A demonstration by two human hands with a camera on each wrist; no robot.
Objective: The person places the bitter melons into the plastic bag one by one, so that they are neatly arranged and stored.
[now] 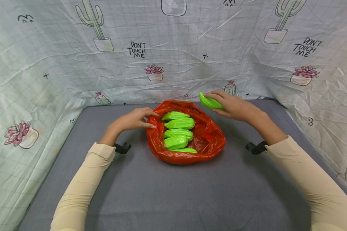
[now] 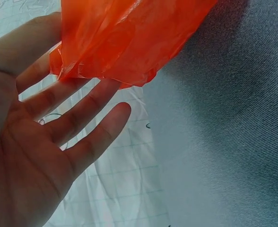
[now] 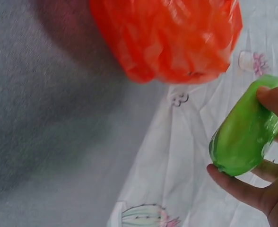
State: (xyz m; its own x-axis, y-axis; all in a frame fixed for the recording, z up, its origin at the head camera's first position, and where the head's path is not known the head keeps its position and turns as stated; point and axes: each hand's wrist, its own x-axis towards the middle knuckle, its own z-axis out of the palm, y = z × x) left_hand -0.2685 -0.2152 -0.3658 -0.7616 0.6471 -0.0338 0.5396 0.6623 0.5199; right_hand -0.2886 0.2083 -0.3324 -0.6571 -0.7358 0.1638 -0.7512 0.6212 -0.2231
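My right hand [image 1: 234,106] grips a bright green, ridged gourd [image 1: 209,102] with a tapered end. It holds the gourd in the air just past the bag's far right rim. The right wrist view shows thumb and fingertips around the glossy green gourd [image 3: 245,127]. A red plastic bag [image 1: 180,158] lies on the table with its mouth wide open. Inside are several similar green gourds [image 1: 179,124], lying crosswise in a row. My left hand [image 1: 134,119] rests its spread fingertips on the bag's left rim; the red bag [image 2: 125,38] covers some of those fingertips in the left wrist view.
The table [image 1: 185,192] has a grey cloth cover. A pale fabric backdrop [image 1: 185,38] with printed cacti and words rises behind it and along both sides. Black straps [image 1: 122,148] hang at both wrists below the cream sleeves [image 1: 84,183].
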